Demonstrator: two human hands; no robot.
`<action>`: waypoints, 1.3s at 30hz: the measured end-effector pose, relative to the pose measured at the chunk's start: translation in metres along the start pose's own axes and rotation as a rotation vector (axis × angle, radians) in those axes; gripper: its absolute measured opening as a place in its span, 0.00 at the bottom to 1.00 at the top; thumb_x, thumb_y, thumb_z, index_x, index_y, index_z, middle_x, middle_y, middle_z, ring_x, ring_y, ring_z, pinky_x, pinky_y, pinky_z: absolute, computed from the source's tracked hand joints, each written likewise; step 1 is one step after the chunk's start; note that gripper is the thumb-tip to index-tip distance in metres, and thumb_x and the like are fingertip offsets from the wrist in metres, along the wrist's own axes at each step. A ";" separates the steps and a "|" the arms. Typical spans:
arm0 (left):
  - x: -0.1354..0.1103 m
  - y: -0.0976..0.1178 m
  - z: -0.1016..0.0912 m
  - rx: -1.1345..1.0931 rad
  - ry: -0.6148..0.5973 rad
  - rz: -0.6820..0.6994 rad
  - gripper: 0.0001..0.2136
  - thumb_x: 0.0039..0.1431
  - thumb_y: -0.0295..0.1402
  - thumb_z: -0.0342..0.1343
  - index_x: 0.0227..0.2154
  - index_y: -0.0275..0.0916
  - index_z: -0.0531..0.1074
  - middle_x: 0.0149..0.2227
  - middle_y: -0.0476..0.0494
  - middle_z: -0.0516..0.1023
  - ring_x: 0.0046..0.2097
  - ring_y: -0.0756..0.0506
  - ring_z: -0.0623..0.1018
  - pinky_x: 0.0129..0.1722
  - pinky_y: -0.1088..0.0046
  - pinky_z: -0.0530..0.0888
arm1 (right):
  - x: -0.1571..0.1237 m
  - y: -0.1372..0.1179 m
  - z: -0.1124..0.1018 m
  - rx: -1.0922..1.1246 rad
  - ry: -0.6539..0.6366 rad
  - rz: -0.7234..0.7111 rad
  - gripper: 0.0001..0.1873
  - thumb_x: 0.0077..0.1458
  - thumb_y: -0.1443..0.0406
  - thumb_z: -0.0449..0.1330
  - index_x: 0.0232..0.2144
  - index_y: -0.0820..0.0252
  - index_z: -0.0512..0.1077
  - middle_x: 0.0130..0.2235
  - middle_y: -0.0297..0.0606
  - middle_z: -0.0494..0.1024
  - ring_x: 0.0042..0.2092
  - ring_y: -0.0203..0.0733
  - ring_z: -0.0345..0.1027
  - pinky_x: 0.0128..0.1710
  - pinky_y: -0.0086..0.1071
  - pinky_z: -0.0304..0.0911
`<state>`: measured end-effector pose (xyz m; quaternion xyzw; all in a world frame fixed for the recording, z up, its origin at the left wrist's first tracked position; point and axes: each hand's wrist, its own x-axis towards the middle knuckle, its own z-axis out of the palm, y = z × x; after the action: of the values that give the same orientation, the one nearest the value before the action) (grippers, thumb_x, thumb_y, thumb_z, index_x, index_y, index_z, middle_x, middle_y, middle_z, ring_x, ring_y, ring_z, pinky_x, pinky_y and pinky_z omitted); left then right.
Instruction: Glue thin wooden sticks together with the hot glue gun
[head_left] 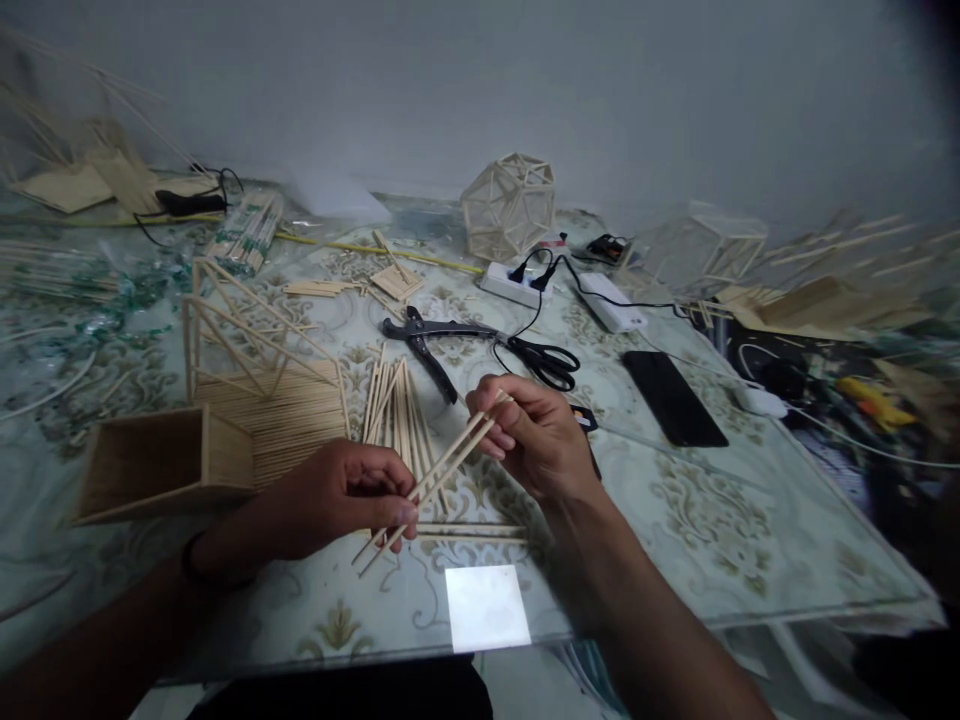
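Observation:
Two thin wooden sticks [448,462] slant between my hands above the table. My right hand [536,430] pinches their upper ends together. Lower down, my left hand [358,497] has its thumb and fingers closed around the same sticks, whose free ends poke out below. A loose pile of sticks [401,410] lies just beyond the left hand. Beneath the held pair, a few more sticks [472,533] rest flat on the tabletop. Left of my left hand are a wooden box [229,455] on its side and a stick-built panel and frame [292,410].
Pliers [427,345], black-handled scissors [544,362] and a power strip [514,285] sit mid-table. A phone [673,398] lies to the right. At the back stands a stick polyhedron [510,208]; bagged sticks [247,232] lie back left. The table's front edge [360,660] is close.

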<state>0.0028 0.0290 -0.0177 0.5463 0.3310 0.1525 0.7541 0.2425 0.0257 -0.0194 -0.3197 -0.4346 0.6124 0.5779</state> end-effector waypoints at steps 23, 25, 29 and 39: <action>0.000 -0.001 0.000 0.034 -0.035 0.009 0.07 0.60 0.34 0.67 0.29 0.38 0.79 0.28 0.47 0.85 0.29 0.48 0.81 0.34 0.73 0.76 | -0.005 0.006 -0.002 -0.033 0.038 -0.054 0.17 0.52 0.52 0.77 0.29 0.59 0.80 0.23 0.26 0.60 0.22 0.29 0.47 0.22 0.29 0.53; 0.000 0.000 0.000 0.036 -0.020 0.010 0.06 0.60 0.33 0.67 0.29 0.38 0.79 0.28 0.47 0.85 0.30 0.48 0.81 0.35 0.72 0.77 | -0.004 0.007 0.000 -0.043 0.055 -0.045 0.19 0.51 0.50 0.77 0.30 0.58 0.81 0.23 0.27 0.62 0.22 0.30 0.47 0.22 0.30 0.55; -0.001 0.003 0.002 0.046 0.013 0.016 0.07 0.60 0.33 0.67 0.29 0.38 0.79 0.27 0.48 0.84 0.30 0.48 0.81 0.35 0.72 0.76 | -0.001 0.007 0.005 -0.015 0.048 -0.039 0.20 0.51 0.48 0.76 0.35 0.56 0.84 0.21 0.26 0.60 0.22 0.32 0.51 0.21 0.30 0.57; -0.001 0.003 0.004 0.129 0.059 0.026 0.07 0.60 0.33 0.66 0.29 0.36 0.78 0.26 0.48 0.84 0.29 0.49 0.79 0.33 0.75 0.74 | 0.000 0.008 0.003 0.040 -0.084 -0.019 0.22 0.59 0.47 0.70 0.39 0.60 0.84 0.21 0.25 0.59 0.22 0.32 0.53 0.23 0.29 0.59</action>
<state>0.0052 0.0262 -0.0136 0.5935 0.3550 0.1566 0.7051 0.2364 0.0253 -0.0253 -0.2778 -0.4492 0.6283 0.5713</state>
